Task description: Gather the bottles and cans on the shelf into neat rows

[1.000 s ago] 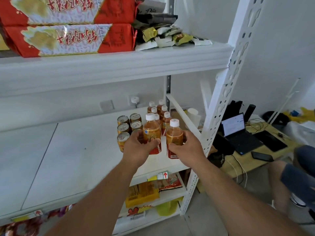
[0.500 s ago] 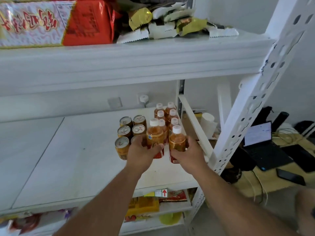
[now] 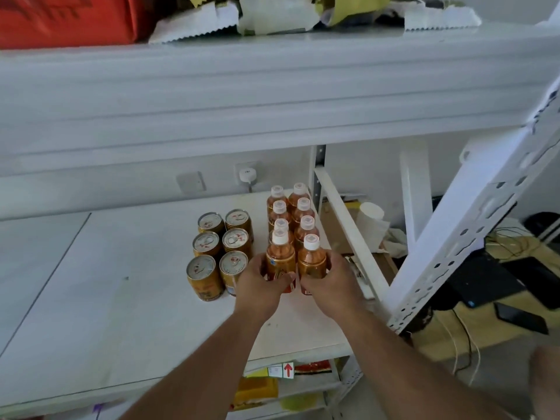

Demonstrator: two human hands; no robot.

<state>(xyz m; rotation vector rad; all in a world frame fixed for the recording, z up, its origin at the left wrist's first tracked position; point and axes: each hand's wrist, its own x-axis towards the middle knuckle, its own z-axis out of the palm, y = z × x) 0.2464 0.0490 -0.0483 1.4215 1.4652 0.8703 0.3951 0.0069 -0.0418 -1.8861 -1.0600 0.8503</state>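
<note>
Several amber tea bottles with white caps stand in two rows on the white shelf (image 3: pixel 106 298), running back toward the wall. My left hand (image 3: pixel 260 283) is wrapped around the front left bottle (image 3: pixel 280 256). My right hand (image 3: pixel 330 283) grips the front right bottle (image 3: pixel 312 259). The two held bottles stand upright, side by side and touching, just in front of the rest of the bottles (image 3: pixel 291 207). To their left, several gold cans (image 3: pixel 221 247) stand in two rows; the nearest can touches my left hand.
The upper shelf board (image 3: pixel 272 95) hangs low over the bottles, with snack packets (image 3: pixel 272 13) on it. A white diagonal brace (image 3: pixel 348 231) and perforated upright (image 3: pixel 472 225) border the right side. A wall socket (image 3: pixel 247 175) is behind. A desk with a laptop lies at right.
My head has moved closer and looks more steeply down. Both hands have pushed the two front bottles back and together, closing up against the rows behind them.
</note>
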